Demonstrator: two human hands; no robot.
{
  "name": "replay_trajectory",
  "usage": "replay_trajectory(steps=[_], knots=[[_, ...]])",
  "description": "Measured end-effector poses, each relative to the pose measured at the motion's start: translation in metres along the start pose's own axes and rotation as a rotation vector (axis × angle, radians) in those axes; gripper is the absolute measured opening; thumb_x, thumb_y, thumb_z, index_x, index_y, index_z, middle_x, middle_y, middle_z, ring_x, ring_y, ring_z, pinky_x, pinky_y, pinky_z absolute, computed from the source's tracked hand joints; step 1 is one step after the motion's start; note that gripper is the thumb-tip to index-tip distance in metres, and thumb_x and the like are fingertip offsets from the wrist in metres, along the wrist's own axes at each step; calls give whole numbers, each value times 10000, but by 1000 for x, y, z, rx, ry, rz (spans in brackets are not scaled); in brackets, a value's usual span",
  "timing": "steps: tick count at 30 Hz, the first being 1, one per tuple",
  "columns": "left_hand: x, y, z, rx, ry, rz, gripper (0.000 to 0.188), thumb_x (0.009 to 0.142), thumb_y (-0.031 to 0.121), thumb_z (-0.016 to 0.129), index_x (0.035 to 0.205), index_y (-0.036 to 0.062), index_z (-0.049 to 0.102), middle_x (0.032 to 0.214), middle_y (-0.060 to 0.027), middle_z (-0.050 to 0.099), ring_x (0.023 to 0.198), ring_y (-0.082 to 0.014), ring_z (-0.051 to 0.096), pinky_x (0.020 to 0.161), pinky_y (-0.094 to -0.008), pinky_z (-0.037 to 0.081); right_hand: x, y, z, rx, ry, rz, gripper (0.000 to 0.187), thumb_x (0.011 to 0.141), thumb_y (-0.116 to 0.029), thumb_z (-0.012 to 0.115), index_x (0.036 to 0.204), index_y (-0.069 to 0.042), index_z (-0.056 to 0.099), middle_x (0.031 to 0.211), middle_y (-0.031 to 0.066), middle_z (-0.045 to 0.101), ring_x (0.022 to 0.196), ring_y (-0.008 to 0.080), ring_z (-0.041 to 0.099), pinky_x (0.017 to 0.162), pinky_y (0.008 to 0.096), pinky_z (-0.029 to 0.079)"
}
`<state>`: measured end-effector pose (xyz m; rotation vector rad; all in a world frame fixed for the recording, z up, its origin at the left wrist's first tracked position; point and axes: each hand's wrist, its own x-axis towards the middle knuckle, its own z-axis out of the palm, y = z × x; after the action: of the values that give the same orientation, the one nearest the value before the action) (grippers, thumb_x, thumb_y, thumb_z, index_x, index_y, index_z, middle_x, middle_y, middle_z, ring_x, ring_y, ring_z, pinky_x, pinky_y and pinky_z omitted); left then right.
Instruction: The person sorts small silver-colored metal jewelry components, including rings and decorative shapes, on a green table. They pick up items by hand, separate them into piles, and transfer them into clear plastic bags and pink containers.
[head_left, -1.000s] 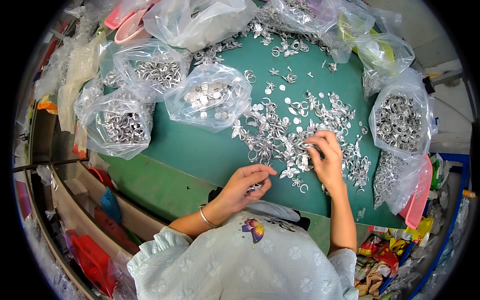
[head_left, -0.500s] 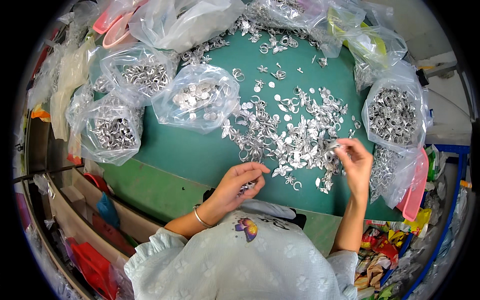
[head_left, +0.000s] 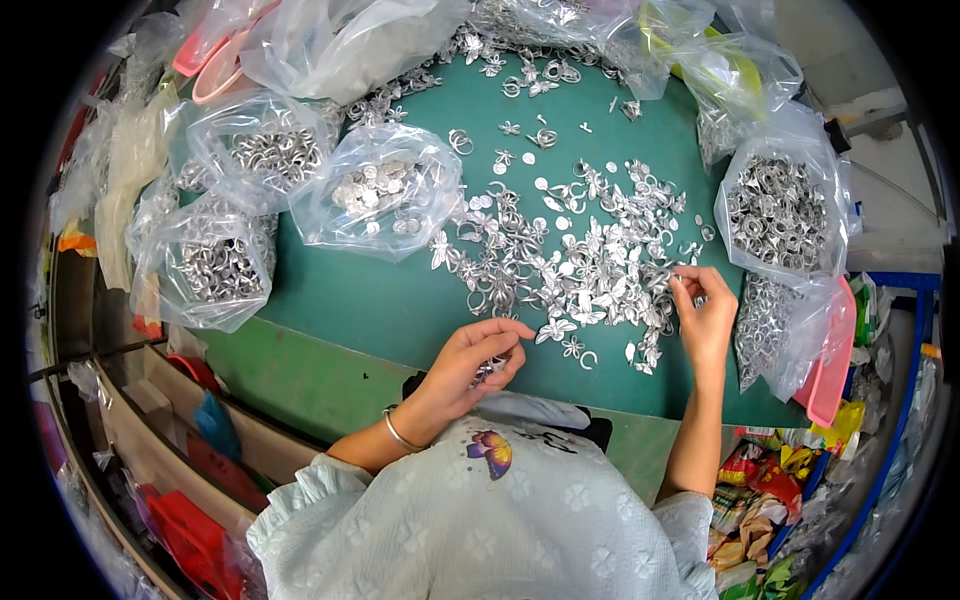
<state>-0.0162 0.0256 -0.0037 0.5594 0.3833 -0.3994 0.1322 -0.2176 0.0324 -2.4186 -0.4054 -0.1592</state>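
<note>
A loose pile of silver metal pieces [head_left: 600, 265], among them rings, leaf or butterfly shapes and small discs, is spread over the green tabletop [head_left: 345, 305]. My left hand [head_left: 472, 365] is curled closed at the near edge, left of the pile's lower end. Some small silver metal pieces [head_left: 487, 371] show inside its fingers; their exact kind is partly hidden. At the pile's right side, my right hand [head_left: 708, 308] has thumb and forefinger drawn together against the pieces. Whatever lies between those fingertips cannot be made out.
Clear plastic bags of silver rings [head_left: 215, 268] and a bag of discs [head_left: 375, 190] stand on the left. More rings fill a bag [head_left: 780, 210] on the right, beside a pink tray [head_left: 832, 360]. Further bags line the far edge. Drawers [head_left: 180, 400] flank me at left.
My right hand has shifted slightly, its fingertips now against the pile's right side; the ring-like piece seen in them before no longer shows clearly. The left hand stays curled. The whole view has shifted a little.
</note>
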Motion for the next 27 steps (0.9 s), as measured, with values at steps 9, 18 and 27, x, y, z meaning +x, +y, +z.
replay_trajectory(steps=[9,18,27], knots=[[-1,0,-2,13,13,-4,164,914,101,450,991,-3,550,636,-47,486,453,-58,346,407,-188,267,-11,-21,-2,-415,28,-249,290,729,-28,628,1015,-58,590,1105,119,499,1007,301,456,830,406,347],[-3,-1,-3,-5,-58,-23,219,920,119,456,1070,-8,551,701,-69,530,485,-58,371,419,-195,277,-12,-26,-3,308,-108,-19,60,742,5,623,795,4,595,839,101,636,791,241,591,768,324,432],[-3,-8,5,-189,-34,-126,433,937,374,416,1144,13,536,992,-132,611,893,-253,609,789,-373,523,-18,-91,27,477,-610,-216,155,740,23,620,894,9,610,850,90,620,806,194,580,721,286,444]])
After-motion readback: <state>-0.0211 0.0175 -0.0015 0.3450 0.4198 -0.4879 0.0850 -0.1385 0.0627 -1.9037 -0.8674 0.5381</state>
